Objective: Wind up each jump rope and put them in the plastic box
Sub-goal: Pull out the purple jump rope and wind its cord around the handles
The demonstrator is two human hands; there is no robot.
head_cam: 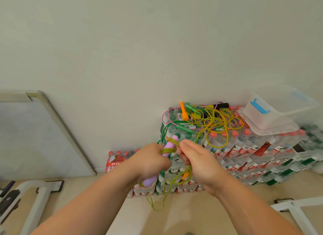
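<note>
Left hand (150,162) covers the middle of the purple handle (170,144); I only get its two ends. Olive rope (168,150) vanishes inside the right hand (197,159). In the rope tangle (209,119) I can't match cords to handles. The plastic box (277,110) blurs at its far side.

Stacked water bottle packs (244,152) beside a whiteboard (35,138).

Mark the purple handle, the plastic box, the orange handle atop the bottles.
purple handle (169,145): head view, upper shaft.
plastic box (276,117): head view, front wall.
orange handle (183,111): head view, mid shaft.
</note>
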